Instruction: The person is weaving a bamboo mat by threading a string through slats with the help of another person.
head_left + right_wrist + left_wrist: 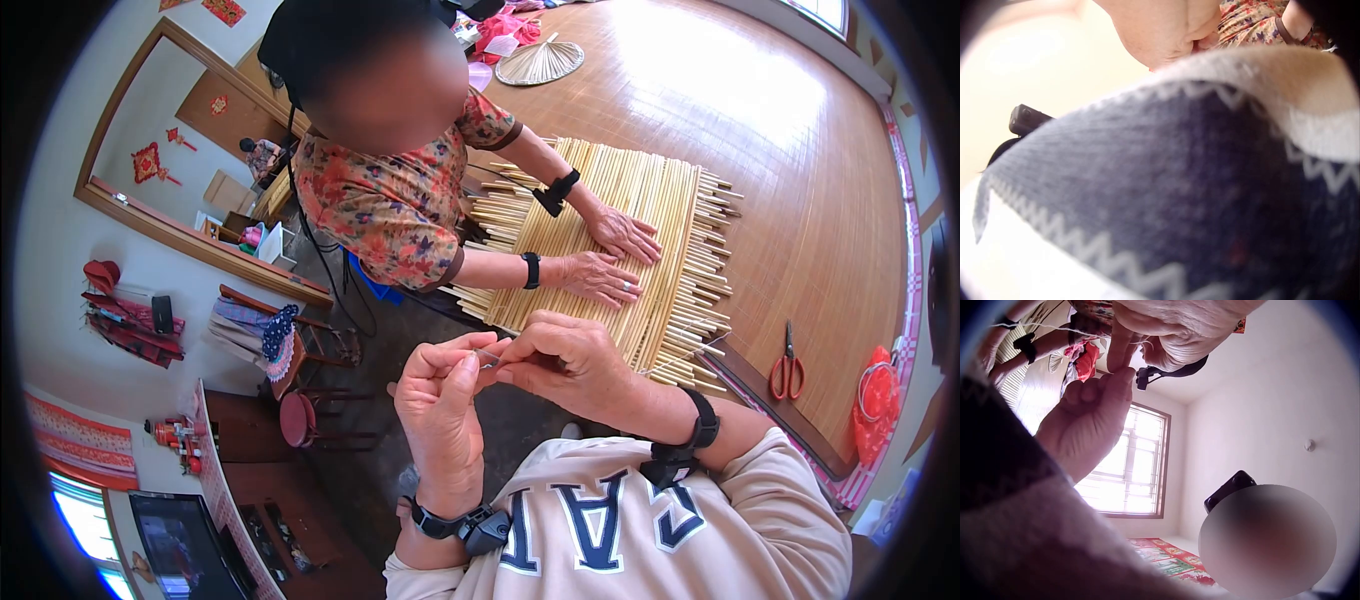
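Observation:
In front of the wearer's chest, my left hand (440,415) and right hand (570,360) meet at their fingertips. Both pinch a thin pale thread (488,354), of which a short stretch shows between them in the head view. A longer length of thread (1054,327) runs off to the upper left in the left wrist view. Just beyond the hands lies a mat of straw-coloured stalks (600,200), its loose ends sticking out at both sides. Across from me, another person (375,190) in a floral shirt rests both palms on it.
Red-handled scissors (788,365) lie on the wooden surface (820,240) to the right, near a red plastic bag (875,405). A woven fan (540,62) lies at the far side. A round red stool (297,420) stands at the left. Shirt fabric fills much of the right wrist view.

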`<state>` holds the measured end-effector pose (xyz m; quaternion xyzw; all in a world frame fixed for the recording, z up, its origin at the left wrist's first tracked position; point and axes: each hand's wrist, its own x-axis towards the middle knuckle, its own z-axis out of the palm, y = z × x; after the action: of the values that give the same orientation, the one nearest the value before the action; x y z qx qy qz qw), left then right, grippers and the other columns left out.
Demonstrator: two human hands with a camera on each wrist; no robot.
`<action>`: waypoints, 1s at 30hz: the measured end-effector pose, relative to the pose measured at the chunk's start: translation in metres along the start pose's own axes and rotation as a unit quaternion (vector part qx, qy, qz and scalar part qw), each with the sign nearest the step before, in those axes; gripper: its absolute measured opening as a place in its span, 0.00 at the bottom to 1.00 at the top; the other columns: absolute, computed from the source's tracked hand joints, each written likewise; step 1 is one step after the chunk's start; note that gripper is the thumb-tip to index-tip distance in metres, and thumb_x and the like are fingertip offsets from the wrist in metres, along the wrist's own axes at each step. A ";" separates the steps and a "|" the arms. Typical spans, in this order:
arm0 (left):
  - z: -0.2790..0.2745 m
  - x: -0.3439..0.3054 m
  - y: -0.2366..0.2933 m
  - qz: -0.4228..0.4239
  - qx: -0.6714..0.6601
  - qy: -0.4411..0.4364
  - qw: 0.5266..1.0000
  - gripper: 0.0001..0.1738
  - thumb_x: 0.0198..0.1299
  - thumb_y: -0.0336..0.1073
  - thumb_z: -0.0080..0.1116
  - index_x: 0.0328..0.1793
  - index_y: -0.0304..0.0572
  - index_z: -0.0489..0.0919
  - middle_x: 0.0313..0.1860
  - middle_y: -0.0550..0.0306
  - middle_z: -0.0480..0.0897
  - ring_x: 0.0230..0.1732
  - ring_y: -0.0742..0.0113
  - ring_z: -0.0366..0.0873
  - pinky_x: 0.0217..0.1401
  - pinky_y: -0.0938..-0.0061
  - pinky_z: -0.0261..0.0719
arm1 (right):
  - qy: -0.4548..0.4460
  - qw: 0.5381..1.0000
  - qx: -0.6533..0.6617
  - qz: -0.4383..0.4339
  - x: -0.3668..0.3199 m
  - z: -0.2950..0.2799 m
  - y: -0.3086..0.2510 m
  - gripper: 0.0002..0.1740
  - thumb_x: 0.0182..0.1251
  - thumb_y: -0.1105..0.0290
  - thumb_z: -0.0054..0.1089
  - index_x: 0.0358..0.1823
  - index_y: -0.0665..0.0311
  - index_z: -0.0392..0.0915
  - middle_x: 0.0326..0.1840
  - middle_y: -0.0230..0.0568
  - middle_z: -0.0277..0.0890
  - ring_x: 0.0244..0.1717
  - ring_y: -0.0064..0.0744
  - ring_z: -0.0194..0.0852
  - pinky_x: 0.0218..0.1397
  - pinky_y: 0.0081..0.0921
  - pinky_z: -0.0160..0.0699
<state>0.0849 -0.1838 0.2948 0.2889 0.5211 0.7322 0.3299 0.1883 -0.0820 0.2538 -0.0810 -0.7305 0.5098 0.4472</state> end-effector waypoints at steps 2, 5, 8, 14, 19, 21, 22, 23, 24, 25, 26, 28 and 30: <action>0.000 0.000 0.000 0.002 0.000 -0.001 1.000 0.02 0.58 0.23 0.49 0.35 0.36 0.72 0.44 0.39 0.78 0.42 0.58 0.80 0.45 0.70 0.81 | 0.006 1.000 0.002 -0.003 0.000 0.000 -0.001 0.07 0.50 0.75 0.67 0.28 0.66 0.76 0.24 0.38 0.72 0.23 0.31 0.72 0.24 0.23 0.67; 0.001 0.000 -0.002 0.011 0.002 0.006 1.000 0.01 0.56 0.24 0.51 0.34 0.35 0.72 0.42 0.38 0.78 0.41 0.58 0.81 0.42 0.71 0.82 | 0.009 1.000 0.003 -0.010 0.000 0.000 -0.001 0.08 0.49 0.75 0.67 0.27 0.66 0.76 0.23 0.37 0.72 0.23 0.31 0.72 0.24 0.23 0.66; 0.000 -0.001 -0.003 0.016 0.005 0.011 1.000 0.02 0.55 0.25 0.53 0.34 0.35 0.72 0.41 0.37 0.78 0.39 0.59 0.81 0.40 0.72 0.83 | 0.007 1.000 -0.010 -0.005 -0.001 0.000 -0.001 0.08 0.49 0.74 0.68 0.27 0.66 0.75 0.23 0.38 0.72 0.22 0.31 0.72 0.24 0.23 0.66; 0.000 -0.001 -0.002 0.016 0.007 0.010 1.000 0.02 0.55 0.25 0.53 0.34 0.35 0.72 0.41 0.37 0.78 0.40 0.58 0.81 0.41 0.71 0.83 | 0.008 1.000 -0.019 -0.009 -0.001 0.001 0.002 0.09 0.48 0.74 0.69 0.26 0.65 0.75 0.23 0.38 0.72 0.23 0.32 0.73 0.24 0.23 0.68; 0.000 -0.001 -0.001 0.019 0.011 0.010 1.000 0.02 0.55 0.25 0.53 0.34 0.35 0.73 0.41 0.37 0.78 0.39 0.58 0.81 0.41 0.71 0.83 | 0.003 1.000 -0.017 -0.006 -0.001 0.001 0.000 0.08 0.48 0.75 0.68 0.27 0.67 0.76 0.23 0.38 0.73 0.24 0.32 0.74 0.25 0.23 0.69; 0.000 -0.001 0.000 0.016 0.007 0.010 1.000 0.02 0.55 0.26 0.53 0.34 0.35 0.73 0.41 0.37 0.78 0.39 0.58 0.81 0.40 0.72 0.83 | 0.006 1.000 -0.011 -0.008 -0.001 0.002 0.001 0.08 0.48 0.75 0.68 0.27 0.67 0.76 0.23 0.38 0.73 0.24 0.32 0.74 0.25 0.23 0.69; 0.000 -0.001 0.000 0.017 0.007 0.010 1.000 0.02 0.55 0.26 0.53 0.34 0.35 0.73 0.41 0.37 0.78 0.39 0.58 0.81 0.40 0.72 0.83 | 0.010 1.000 -0.006 -0.010 -0.001 0.002 0.002 0.08 0.48 0.75 0.68 0.27 0.67 0.76 0.23 0.38 0.73 0.24 0.32 0.74 0.25 0.23 0.69; -0.001 -0.002 0.000 0.020 0.009 0.010 1.000 0.02 0.55 0.26 0.53 0.34 0.34 0.73 0.41 0.37 0.78 0.39 0.58 0.81 0.40 0.72 0.83 | 0.009 1.000 -0.006 -0.011 0.000 0.003 0.001 0.08 0.48 0.75 0.68 0.27 0.67 0.76 0.23 0.38 0.73 0.24 0.32 0.74 0.25 0.23 0.69; -0.001 -0.002 0.000 0.020 0.011 0.010 1.000 0.02 0.55 0.26 0.54 0.34 0.34 0.73 0.41 0.37 0.78 0.39 0.59 0.81 0.40 0.72 0.83 | 0.007 1.000 -0.010 -0.012 0.000 0.002 0.000 0.08 0.48 0.75 0.69 0.27 0.67 0.76 0.23 0.38 0.73 0.24 0.32 0.74 0.25 0.23 0.69; -0.001 -0.002 0.000 0.021 0.011 0.010 1.000 0.02 0.55 0.26 0.54 0.34 0.34 0.73 0.41 0.37 0.78 0.39 0.59 0.81 0.40 0.72 0.83 | 0.005 1.000 -0.014 -0.014 0.000 0.002 -0.001 0.08 0.48 0.75 0.69 0.27 0.67 0.76 0.23 0.38 0.73 0.24 0.32 0.74 0.25 0.23 0.69; -0.001 -0.002 0.000 0.021 0.014 0.011 1.000 0.02 0.55 0.25 0.53 0.34 0.34 0.73 0.41 0.37 0.78 0.39 0.59 0.81 0.40 0.72 0.83 | 0.005 1.000 -0.014 -0.014 0.000 0.002 -0.001 0.08 0.48 0.75 0.69 0.27 0.67 0.76 0.23 0.38 0.73 0.24 0.32 0.74 0.25 0.23 0.69; 0.000 -0.002 0.000 0.022 0.016 0.012 1.000 0.02 0.55 0.25 0.53 0.34 0.34 0.73 0.41 0.37 0.78 0.39 0.59 0.81 0.40 0.72 0.83 | 0.003 1.000 -0.020 -0.018 0.001 0.002 0.000 0.09 0.48 0.75 0.69 0.27 0.67 0.76 0.23 0.38 0.73 0.24 0.32 0.73 0.25 0.23 0.69; 0.000 -0.002 0.000 0.021 0.015 0.014 1.000 0.02 0.55 0.25 0.53 0.34 0.34 0.73 0.41 0.37 0.78 0.39 0.59 0.81 0.41 0.72 0.83 | 0.003 1.000 -0.019 -0.017 0.000 0.002 0.000 0.09 0.48 0.74 0.69 0.27 0.67 0.76 0.24 0.38 0.73 0.24 0.31 0.73 0.25 0.23 0.69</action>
<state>0.0866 -0.1852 0.2948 0.2947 0.5304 0.7350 0.3026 0.1869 -0.0831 0.2532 -0.0782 -0.7399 0.4883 0.4562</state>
